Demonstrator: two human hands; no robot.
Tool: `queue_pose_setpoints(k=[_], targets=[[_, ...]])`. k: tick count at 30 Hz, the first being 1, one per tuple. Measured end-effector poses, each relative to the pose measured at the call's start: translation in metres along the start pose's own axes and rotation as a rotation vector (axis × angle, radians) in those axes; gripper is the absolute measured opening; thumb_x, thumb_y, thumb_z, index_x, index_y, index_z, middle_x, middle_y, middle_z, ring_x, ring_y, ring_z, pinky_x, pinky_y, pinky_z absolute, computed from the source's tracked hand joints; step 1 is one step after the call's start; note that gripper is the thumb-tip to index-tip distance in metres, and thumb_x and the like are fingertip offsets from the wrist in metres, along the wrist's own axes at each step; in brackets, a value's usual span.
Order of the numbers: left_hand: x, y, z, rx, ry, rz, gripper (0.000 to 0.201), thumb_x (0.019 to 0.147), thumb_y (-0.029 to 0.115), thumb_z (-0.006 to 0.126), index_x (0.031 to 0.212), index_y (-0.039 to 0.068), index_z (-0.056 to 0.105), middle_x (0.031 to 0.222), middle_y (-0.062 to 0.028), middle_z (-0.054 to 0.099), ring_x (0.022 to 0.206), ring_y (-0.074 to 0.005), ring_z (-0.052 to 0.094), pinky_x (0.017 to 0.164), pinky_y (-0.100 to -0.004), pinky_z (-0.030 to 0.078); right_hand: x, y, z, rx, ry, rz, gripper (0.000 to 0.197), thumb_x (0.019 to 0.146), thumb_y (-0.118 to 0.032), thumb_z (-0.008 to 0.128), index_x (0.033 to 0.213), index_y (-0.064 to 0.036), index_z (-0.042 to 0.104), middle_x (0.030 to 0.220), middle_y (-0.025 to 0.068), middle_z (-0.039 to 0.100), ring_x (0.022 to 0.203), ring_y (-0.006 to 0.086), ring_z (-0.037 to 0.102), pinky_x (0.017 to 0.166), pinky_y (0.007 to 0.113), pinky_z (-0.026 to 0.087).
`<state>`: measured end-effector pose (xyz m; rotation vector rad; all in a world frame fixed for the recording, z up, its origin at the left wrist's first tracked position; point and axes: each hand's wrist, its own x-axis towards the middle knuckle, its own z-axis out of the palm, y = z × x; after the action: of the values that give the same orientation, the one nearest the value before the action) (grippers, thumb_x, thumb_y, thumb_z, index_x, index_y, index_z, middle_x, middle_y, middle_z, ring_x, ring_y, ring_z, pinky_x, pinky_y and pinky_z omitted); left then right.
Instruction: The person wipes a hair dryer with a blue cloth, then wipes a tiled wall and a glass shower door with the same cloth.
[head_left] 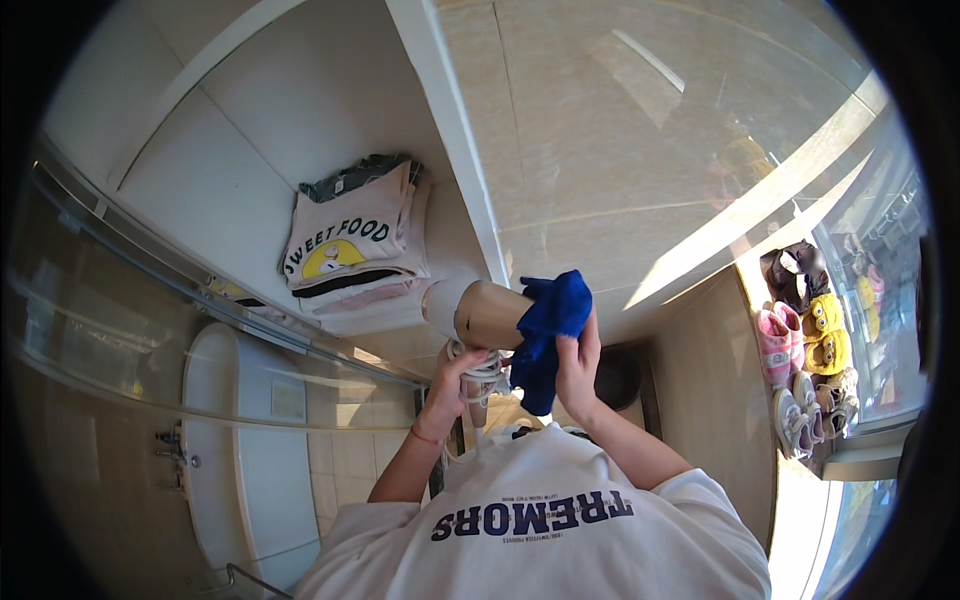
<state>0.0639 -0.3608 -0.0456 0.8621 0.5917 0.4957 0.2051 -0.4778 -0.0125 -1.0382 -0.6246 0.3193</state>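
A beige hair dryer point(493, 313) with a white end is held up in front of my chest. Its white cord point(484, 372) is wound in several loops about the handle. My left hand point(447, 388) is closed around that handle and the coiled cord. A dark blue cloth point(556, 308) covers the right end of the dryer's barrel and hangs down below it. My right hand point(578, 372) grips the cloth from the right, pressing it against the barrel; part of its fingers is hidden behind the cloth.
Folded clothes point(345, 235) lie stacked in a white cabinet point(300, 90) at the upper left. A white bathtub point(215, 440) with a tap point(172, 447) is at the left. Several shoes and slippers point(785, 340) stand on a ledge beside the window at the right.
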Motion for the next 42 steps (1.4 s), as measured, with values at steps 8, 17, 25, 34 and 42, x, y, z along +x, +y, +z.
queue_pose_setpoints(k=[8, 17, 25, 34, 42], targets=[[-0.007, 0.006, -0.008, -0.107, -0.095, -0.352, 0.032, 0.086, 0.027, 0.059, 0.108, 0.004, 0.063, 0.091, -0.0109, 0.07, 0.069, -0.0236, 0.068, 0.059, -0.0355, 0.059, 0.036, -0.025, -0.01, 0.041, -0.661, -0.071, 0.018, 0.083, -0.011, 0.074, 0.095, -0.001, 0.065, 0.098, 0.0114, 0.065, 0.096, 0.0234, 0.06, 0.099, 0.039, 0.043], [-0.001, 0.004, -0.025, -0.162, -0.162, -0.325, 0.032, 0.086, 0.028, 0.06, 0.105, 0.004, 0.064, 0.081, -0.0102, 0.067, 0.07, -0.0236, 0.068, 0.058, -0.0376, 0.059, 0.05, -0.045, -0.021, 0.145, -0.925, 0.253, 0.047, 0.081, -0.005, 0.076, 0.126, -0.0025, 0.06, 0.138, 0.0139, 0.055, 0.134, 0.0302, 0.044, 0.115, 0.043, 0.024], [-0.006, 0.008, -0.018, -0.218, -0.213, -0.364, 0.032, 0.086, 0.028, 0.058, 0.106, 0.004, 0.063, 0.082, -0.0114, 0.066, 0.072, -0.0244, 0.069, 0.056, -0.0386, 0.058, 0.026, -0.03, -0.013, 0.085, -0.567, 0.211, 0.038, 0.098, -0.013, 0.058, 0.133, -0.0011, 0.052, 0.121, 0.0108, 0.062, 0.118, 0.0202, 0.055, 0.103, 0.032, 0.04], [-0.005, 0.009, -0.025, -0.161, -0.193, -0.305, 0.031, 0.086, 0.026, 0.058, 0.107, 0.003, 0.061, 0.082, -0.0119, 0.065, 0.07, -0.0246, 0.067, 0.058, -0.0398, 0.058, 0.03, -0.031, -0.01, 0.088, -0.58, -0.035, 0.029, 0.089, 0.003, 0.064, 0.118, -0.0005, 0.058, 0.117, 0.0069, 0.059, 0.105, 0.0134, 0.056, 0.097, 0.027, 0.043], [-0.003, 0.002, -0.011, -0.389, -0.453, -0.428, 0.037, 0.087, 0.029, 0.056, 0.113, 0.003, 0.061, 0.083, -0.0138, 0.062, 0.084, -0.0409, 0.067, 0.064, -0.0417, 0.058, 0.0, 0.051, -0.034, 0.171, -0.49, 0.375, 0.042, 0.102, -0.028, 0.051, 0.134, -0.0015, 0.049, 0.128, 0.012, 0.057, 0.111, 0.0195, 0.057, 0.094, 0.034, 0.05]])
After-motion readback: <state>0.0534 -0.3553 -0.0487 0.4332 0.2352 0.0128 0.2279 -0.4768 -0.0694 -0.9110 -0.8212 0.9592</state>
